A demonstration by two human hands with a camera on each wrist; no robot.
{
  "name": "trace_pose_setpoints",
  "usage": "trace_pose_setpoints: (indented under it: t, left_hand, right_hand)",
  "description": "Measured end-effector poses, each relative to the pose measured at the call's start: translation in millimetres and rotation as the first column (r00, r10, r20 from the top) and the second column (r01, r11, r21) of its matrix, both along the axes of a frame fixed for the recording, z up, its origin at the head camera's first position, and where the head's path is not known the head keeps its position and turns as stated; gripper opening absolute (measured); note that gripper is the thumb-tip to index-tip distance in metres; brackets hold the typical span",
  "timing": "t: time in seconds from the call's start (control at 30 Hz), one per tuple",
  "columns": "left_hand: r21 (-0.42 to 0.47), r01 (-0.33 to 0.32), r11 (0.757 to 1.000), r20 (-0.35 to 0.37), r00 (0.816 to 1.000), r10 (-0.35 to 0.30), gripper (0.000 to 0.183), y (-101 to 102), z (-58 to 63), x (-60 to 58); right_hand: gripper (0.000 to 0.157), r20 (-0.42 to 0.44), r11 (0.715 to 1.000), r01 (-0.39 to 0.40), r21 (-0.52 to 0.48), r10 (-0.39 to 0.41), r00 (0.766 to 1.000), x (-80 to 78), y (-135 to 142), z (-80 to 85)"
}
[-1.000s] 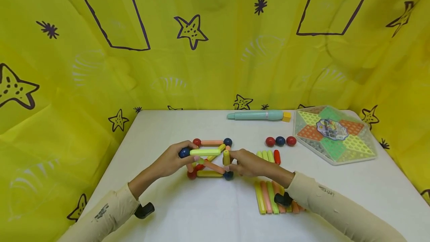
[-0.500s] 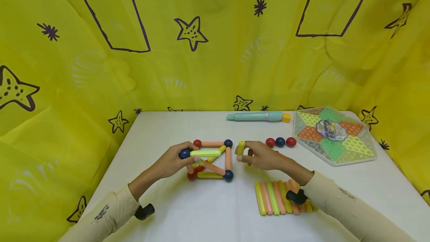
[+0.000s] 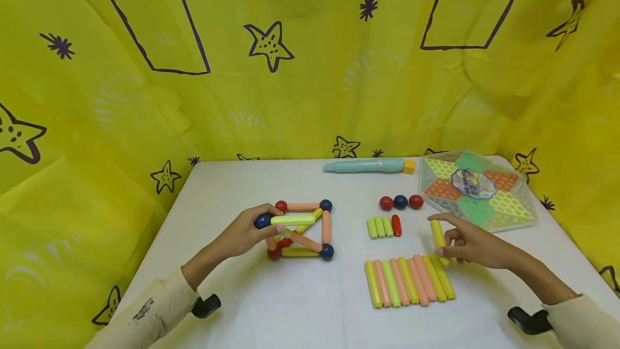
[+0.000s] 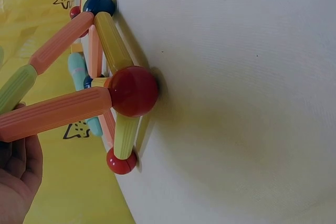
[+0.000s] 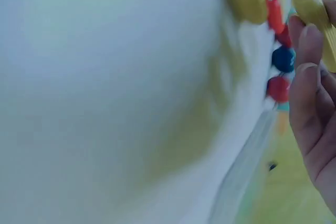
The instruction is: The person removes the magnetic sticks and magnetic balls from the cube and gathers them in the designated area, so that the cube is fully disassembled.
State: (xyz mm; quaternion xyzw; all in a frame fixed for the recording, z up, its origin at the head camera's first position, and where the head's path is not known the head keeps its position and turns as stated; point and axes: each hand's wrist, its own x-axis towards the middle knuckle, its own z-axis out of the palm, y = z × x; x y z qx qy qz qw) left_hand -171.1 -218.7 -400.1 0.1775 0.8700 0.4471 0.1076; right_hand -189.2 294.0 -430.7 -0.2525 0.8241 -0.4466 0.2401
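Note:
My left hand (image 3: pixel 242 235) grips the dark blue ball (image 3: pixel 262 221) at the top of a stick-and-ball frame, its fingertips near a light green stick (image 3: pixel 293 220) that points right from the ball. The frame's base has red and blue balls at its corners, joined by orange and yellow sticks; a red corner ball (image 4: pixel 134 91) rests on the table in the left wrist view. To the right, my right hand (image 3: pixel 477 244) pinches a yellow stick (image 3: pixel 438 237) between thumb and finger, tilted, just above the right end of a row of sticks (image 3: pixel 407 279).
Short green sticks (image 3: pixel 380 227) and a short red stick (image 3: pixel 396 225) lie behind the row. Beyond them sit two red balls and a blue ball (image 3: pixel 400 202). A patterned hexagonal box (image 3: pixel 477 190) and a teal pen-shaped object (image 3: pixel 363 165) lie at the back, beside a small orange cube (image 3: pixel 409 167).
My right hand has moved from beside the frame to the right with the yellow stick, over to the stick row. The left hand stays on the frame.

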Motion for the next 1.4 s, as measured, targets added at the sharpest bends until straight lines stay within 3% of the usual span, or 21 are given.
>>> trace_pose_setpoints:
  t: [0.17,0.37,0.53,0.9,1.3,1.4]
  left_hand:
    - [-0.004,-0.006,1.0,0.018,1.0,0.007,0.032,-0.4,0.7,1.2]
    - [-0.012,-0.008,1.0,0.003,1.0,0.008,0.032,1.3,1.3,-0.5]
    - [-0.014,-0.006,1.0,-0.006,1.0,0.006,0.032,0.6,3.0,-1.8]
    - [-0.012,-0.01,1.0,0.008,1.0,0.011,0.032,1.9,3.2,0.1]
    - [-0.014,-0.022,1.0,0.013,1.0,0.022,0.032,0.4,2.7,1.3]
    - [-0.008,-0.02,1.0,0.018,1.0,0.02,0.032,1.2,3.5,0.4]
  right_hand:
    - [0.061,0.034,0.999,-0.034,0.024,0.034,0.999,10.5,22.7,-15.2]
    - [0.052,-0.02,0.994,-0.043,0.099,0.046,0.999,16.0,27.1,-22.9]
    - [0.05,-0.011,0.987,-0.053,0.153,0.056,0.998,15.5,23.9,-19.7]
    - [0.059,0.08,0.988,-0.112,0.107,0.103,0.991,16.8,22.5,-18.9]
    - [0.064,0.088,0.985,-0.104,0.14,0.092,0.992,22.8,17.6,-11.4]
    - [0.062,0.041,0.986,-0.068,0.149,0.063,0.997,20.9,17.6,-3.8]
